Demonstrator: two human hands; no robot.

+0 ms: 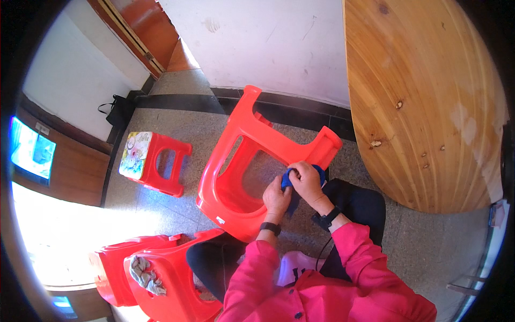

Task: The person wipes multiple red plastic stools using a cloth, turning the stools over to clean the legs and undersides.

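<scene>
Both my hands are on a dark blue cloth (295, 200) in front of my knees. My left hand (277, 198) pinches its near edge, while my right hand (306, 180) grips a bunched fold just to the right. Part of the cloth hangs below the fingers. Right behind it a red plastic stool (225, 169) lies tipped on its side, its legs pointing up and to the right. The hands overlap the stool's right leg and lower edge in the view; whether the cloth touches the plastic is hard to tell.
A small red stool (173, 161) with a printed top stands at the left. Two more red stools (161, 277) are at the lower left, one with a grey rag (147, 275) on it. A large wooden board (418, 112) is at the right. A black bag (120, 110) rests by the wall.
</scene>
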